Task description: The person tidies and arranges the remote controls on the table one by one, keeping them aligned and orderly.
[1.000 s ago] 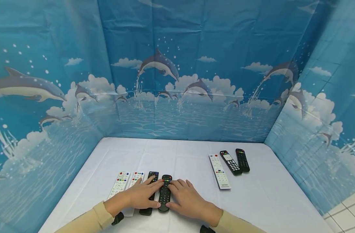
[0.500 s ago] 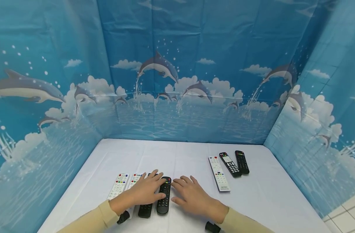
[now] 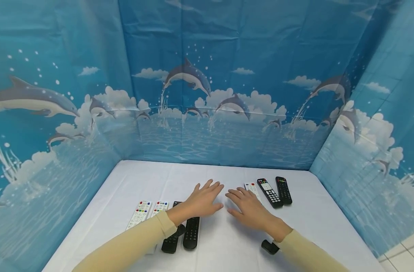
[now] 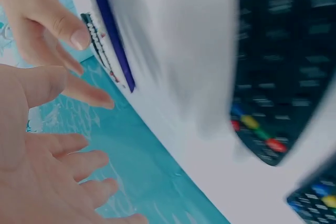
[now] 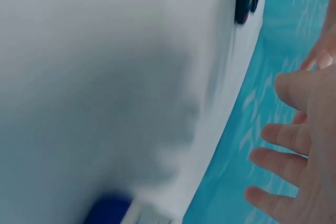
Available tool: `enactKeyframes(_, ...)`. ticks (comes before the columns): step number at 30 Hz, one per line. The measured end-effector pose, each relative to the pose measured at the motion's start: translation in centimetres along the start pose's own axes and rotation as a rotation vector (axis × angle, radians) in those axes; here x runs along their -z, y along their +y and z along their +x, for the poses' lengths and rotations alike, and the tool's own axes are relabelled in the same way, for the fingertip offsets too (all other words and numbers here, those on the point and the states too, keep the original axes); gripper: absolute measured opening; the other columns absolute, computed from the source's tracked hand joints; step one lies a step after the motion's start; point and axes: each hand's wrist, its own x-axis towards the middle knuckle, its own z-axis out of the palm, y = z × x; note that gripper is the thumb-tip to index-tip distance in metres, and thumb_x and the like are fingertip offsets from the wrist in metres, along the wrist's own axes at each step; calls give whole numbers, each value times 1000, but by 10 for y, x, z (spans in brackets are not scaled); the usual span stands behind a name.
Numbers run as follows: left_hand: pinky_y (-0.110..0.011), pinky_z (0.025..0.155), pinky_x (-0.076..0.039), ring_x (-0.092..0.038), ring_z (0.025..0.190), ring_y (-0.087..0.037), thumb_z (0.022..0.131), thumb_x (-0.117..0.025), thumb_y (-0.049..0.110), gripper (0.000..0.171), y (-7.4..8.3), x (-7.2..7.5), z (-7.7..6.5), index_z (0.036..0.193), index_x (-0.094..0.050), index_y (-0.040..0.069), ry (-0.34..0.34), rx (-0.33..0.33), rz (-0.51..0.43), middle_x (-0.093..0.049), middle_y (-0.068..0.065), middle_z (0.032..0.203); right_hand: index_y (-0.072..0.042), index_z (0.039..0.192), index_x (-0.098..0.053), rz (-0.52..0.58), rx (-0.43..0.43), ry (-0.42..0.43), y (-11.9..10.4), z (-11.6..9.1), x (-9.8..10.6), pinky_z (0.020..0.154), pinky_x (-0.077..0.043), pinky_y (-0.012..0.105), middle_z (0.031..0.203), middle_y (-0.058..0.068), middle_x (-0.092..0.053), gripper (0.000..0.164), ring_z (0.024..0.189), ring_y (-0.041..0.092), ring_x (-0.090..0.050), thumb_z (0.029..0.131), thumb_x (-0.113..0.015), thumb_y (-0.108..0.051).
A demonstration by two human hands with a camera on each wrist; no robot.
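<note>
My left hand [image 3: 201, 200] hovers over the white table with its fingers spread and nothing in them. Below its wrist lie two black remote controls, one [image 3: 191, 235] fully to the right and one [image 3: 169, 244] partly hidden by the sleeve and wrist strap. Two white remote controls, one outer [image 3: 139, 215] and one inner [image 3: 160, 207], lie left of these, partly covered by the left forearm. To the right my right hand [image 3: 250, 209] is also raised and holds nothing. It hides much of a third white remote control [image 3: 250, 189]. The left wrist view shows a black remote control [image 4: 283, 61] up close.
Beyond the right hand lie a black remote control with pale buttons [image 3: 269, 193] and an all-dark one [image 3: 283, 190]. A white cloth covers the table [image 3: 312, 226]. Blue dolphin-print curtains [image 3: 227, 147] stand along its back and sides.
Both hands have left the row of remote controls and moved forward and to the right, up off the table. The black remote controls at the left stay in place, side by side.
</note>
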Motion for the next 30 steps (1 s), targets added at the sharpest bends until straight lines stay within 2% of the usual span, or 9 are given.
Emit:
enactKeyframes(7, -68, 113, -20, -17, 152, -33, 100, -57, 49, 73, 13, 2, 38, 160, -31, 17, 2, 16, -77, -28, -4, 164, -12, 148, -52, -23, -47, 31, 41, -14, 12, 107, -30, 69, 152, 12, -47, 58, 140, 44, -38, 98, -66, -38)
enactKeyframes(13, -67, 113, -19, -11, 153, -33, 99, -54, 56, 78, 24, -12, 65, 161, -26, 19, -26, 46, -80, -21, -1, 167, -11, 152, -47, -61, -133, 34, 71, -29, 17, 107, -28, 71, 155, 13, -43, 64, 142, 45, -34, 97, -67, -39)
enactKeyframes(19, -65, 116, -15, -5, 154, -31, 99, -46, 64, 81, 49, -27, 82, 163, -17, 24, -106, 68, -24, -14, 2, 168, -12, 156, -40, -110, -183, 8, 88, -43, 15, 105, -24, 75, 159, 13, -37, 71, 142, 48, -31, 97, -65, -43)
enactKeyframes(24, -63, 117, -11, -3, 154, -28, 97, -38, 72, 85, 70, -41, 91, 164, -15, 25, -172, 73, -3, -12, 6, 168, -16, 157, -39, -146, -210, -12, 100, -55, 6, 107, -20, 75, 161, 8, -34, 68, 145, 46, -28, 101, -56, -51)
enactKeyframes(30, -62, 117, -11, -5, 154, -23, 94, -31, 78, 90, 78, -54, 94, 163, -18, 23, -222, 77, 22, -14, 6, 168, -18, 157, -39, -158, -163, -34, 101, -62, -10, 109, -16, 75, 161, 5, -35, 63, 146, 45, -28, 106, -40, -55)
